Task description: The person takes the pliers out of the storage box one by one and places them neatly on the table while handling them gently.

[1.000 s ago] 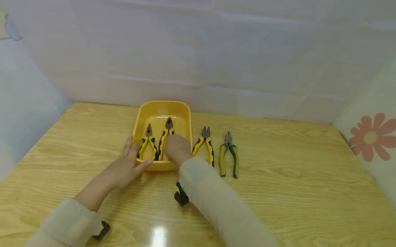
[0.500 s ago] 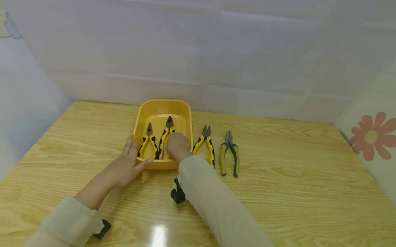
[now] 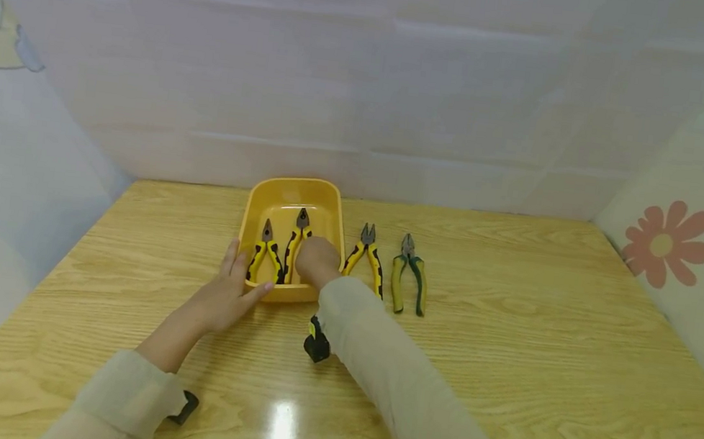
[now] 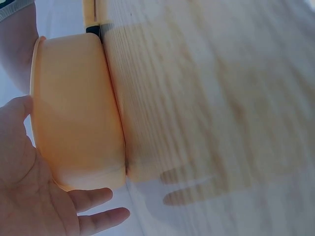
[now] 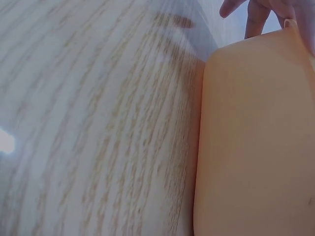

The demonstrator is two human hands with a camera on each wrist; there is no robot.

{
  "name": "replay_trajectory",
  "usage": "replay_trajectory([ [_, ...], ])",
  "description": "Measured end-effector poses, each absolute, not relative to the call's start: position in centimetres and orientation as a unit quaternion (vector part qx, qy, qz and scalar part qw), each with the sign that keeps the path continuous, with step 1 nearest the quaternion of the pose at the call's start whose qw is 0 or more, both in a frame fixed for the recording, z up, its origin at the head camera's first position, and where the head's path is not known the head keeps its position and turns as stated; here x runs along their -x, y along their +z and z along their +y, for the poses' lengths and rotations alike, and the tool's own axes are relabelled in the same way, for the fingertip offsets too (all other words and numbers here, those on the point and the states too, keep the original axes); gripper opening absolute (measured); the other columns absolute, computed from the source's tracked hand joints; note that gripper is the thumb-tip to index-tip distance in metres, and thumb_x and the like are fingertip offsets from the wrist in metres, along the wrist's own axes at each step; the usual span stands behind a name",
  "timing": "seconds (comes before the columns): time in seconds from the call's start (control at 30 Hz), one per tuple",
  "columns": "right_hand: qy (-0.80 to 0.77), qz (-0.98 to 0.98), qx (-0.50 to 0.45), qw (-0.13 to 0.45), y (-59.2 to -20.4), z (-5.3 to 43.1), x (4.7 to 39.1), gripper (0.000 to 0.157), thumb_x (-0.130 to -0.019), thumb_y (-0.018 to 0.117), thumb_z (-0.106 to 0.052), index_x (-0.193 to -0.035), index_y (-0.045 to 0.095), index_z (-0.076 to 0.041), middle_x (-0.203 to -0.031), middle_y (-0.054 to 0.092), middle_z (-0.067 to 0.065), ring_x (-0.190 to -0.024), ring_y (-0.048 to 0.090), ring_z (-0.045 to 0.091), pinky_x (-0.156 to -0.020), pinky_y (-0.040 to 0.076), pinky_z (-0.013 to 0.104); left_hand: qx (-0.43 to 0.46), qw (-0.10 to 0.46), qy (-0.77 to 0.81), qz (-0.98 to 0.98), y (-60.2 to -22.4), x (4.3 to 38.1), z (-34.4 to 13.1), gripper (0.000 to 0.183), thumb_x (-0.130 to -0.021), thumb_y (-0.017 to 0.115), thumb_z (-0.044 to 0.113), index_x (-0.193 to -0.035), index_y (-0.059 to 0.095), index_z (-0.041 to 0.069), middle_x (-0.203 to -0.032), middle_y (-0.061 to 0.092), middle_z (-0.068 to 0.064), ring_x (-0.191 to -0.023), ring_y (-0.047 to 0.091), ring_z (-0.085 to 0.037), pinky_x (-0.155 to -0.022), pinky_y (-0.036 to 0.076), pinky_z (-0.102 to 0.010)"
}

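A yellow plastic tray point(image 3: 300, 188) stands near the table's back edge. My left hand point(image 3: 221, 302) rests at its near left corner, thumb on the front rim and straight fingers along the side wall. Inside lie yellow-and-black needle-nose pliers point(image 3: 257, 256) on the left and larger yellow-and-black pliers point(image 3: 291, 256) in the middle, handles towards me. My right hand point(image 3: 317, 260) reaches over the front rim, down onto the larger pliers' right handle, which it covers. Its fingers are hidden, so I cannot tell whether they grip. In the left wrist view, my left hand point(image 4: 32, 182) touches the rim.
Right of the tray, another pair of yellow-and-black pliers point(image 3: 374, 260) lies on the wooden table point(image 3: 527, 341) with jaws parted. Beside it are green-and-yellow pliers point(image 3: 397, 290). A pale wall point(image 3: 366, 91) rises behind the table, with flower-printed cloth point(image 3: 668, 245) on the right.
My right wrist has shifted very slightly to the left. Both hands stay at the tray, and the pliers lie as before.
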State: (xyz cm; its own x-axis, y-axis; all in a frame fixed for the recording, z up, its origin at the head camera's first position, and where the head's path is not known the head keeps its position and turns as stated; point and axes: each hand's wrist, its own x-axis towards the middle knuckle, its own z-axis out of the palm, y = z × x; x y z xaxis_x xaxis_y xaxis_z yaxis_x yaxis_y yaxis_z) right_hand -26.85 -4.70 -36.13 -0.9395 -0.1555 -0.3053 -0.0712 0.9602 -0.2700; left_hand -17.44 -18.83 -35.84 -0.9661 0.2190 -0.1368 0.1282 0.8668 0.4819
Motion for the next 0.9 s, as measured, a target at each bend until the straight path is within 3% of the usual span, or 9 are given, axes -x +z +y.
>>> replay_trajectory([
  [0.23,-0.155,0.974,0.034,0.161,-35.7,-4.6,26.7,0.020,-0.087,0.047,-0.010,-0.075,0.062,-0.006,-0.074,0.054,0.005,-0.049,0.042,0.014,-0.036,0.030,0.022,-0.091,0.088,0.246,0.961,-35.7,17.5,-18.5,0.080,-0.088,0.031,0.052,-0.136,0.000,-0.004,-0.138,-0.023,-0.018,-0.109,0.035,-0.049,-0.085,0.034,-0.053],
  [0.63,-0.195,0.968,0.034,0.152,-35.2,-4.4,26.7,0.023,-0.087,0.045,-0.010,-0.068,0.058,-0.006,-0.071,0.053,0.005,-0.049,0.041,0.014,-0.039,0.032,0.021,-0.090,0.084,0.247,0.961,-35.8,17.4,-18.6,0.078,-0.089,0.032,0.050,-0.136,0.000,-0.003,-0.137,-0.024,-0.017,-0.108,0.036,-0.049,-0.084,0.035,-0.054],
  [0.9,-0.268,0.949,0.011,0.169,-35.1,-4.2,26.9,0.024,-0.085,0.045,-0.010,-0.062,0.049,-0.006,-0.058,0.041,0.004,-0.043,0.037,0.013,-0.038,0.031,0.021,-0.087,0.088,0.249,0.960,-35.7,17.2,-18.6,0.080,-0.088,0.030,0.052,-0.136,0.000,-0.004,-0.137,-0.025,-0.017,-0.108,0.035,-0.049,-0.085,0.034,-0.054],
])
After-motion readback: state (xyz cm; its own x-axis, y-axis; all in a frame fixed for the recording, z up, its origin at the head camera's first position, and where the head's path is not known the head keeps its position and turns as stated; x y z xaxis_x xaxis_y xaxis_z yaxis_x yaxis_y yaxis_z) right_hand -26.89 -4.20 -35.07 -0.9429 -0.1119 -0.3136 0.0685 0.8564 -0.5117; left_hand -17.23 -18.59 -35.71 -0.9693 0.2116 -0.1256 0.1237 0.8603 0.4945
